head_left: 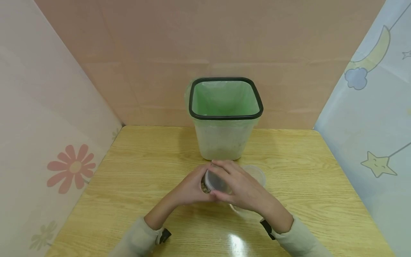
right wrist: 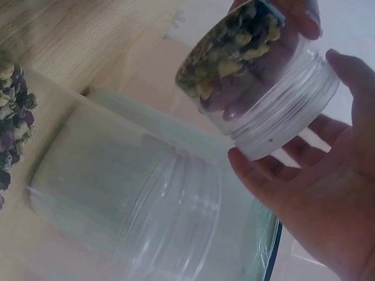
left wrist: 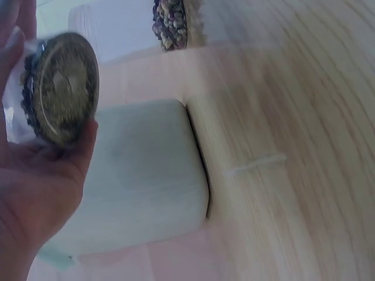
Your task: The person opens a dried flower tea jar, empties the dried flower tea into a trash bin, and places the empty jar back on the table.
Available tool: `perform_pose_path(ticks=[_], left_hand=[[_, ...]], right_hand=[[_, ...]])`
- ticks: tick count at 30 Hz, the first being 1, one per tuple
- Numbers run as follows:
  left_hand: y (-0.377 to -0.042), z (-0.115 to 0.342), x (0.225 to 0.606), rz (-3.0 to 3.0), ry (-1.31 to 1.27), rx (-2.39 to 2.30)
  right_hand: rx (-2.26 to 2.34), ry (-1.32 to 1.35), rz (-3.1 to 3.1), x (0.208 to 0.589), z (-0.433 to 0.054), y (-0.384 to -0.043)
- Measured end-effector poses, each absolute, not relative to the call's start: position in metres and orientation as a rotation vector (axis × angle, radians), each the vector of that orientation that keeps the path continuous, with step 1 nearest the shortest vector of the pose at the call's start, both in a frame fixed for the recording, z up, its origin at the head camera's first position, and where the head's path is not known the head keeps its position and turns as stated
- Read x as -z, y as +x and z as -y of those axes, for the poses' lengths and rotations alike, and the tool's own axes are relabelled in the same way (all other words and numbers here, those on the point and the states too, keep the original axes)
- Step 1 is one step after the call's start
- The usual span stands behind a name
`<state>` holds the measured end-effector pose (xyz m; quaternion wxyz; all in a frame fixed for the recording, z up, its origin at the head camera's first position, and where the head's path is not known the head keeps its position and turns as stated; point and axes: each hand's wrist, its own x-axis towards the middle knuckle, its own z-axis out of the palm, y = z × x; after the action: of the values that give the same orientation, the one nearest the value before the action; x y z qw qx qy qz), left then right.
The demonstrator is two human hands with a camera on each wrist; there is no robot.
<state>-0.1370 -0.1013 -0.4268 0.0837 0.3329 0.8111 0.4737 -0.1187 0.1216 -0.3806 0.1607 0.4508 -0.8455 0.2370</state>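
My left hand grips a small clear jar round its side. Dried flower buds lie at its bottom end. The fingers and thumb of my right hand hold the edge of its translucent screw lid, which sits over the jar's mouth. A taller clear jar stands beside my right hand, mostly behind it in the head view. More dried buds lie in the bottom of that taller jar, and its rim shows past my knuckles.
Behind my hands a whitish bin stands on the wood-grain table, with a green bag lining it under a black rim. A pink sheet hangs at the back, and printed sheets line both sides.
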Motion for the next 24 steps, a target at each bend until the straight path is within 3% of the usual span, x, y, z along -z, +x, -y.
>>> perform_pose_path(ticks=[12, 24], left_hand=[[-0.142, 0.111, 0.429, -2.157, 1.063, -1.445], [-0.139, 0.098, 0.430, -2.519, 0.916, -1.374]], right_hand=[[-0.740, 1.461, 2.422, 0.380, -0.125, -0.116], [-0.729, 1.221, 2.504, 0.382, -0.123, -0.120]])
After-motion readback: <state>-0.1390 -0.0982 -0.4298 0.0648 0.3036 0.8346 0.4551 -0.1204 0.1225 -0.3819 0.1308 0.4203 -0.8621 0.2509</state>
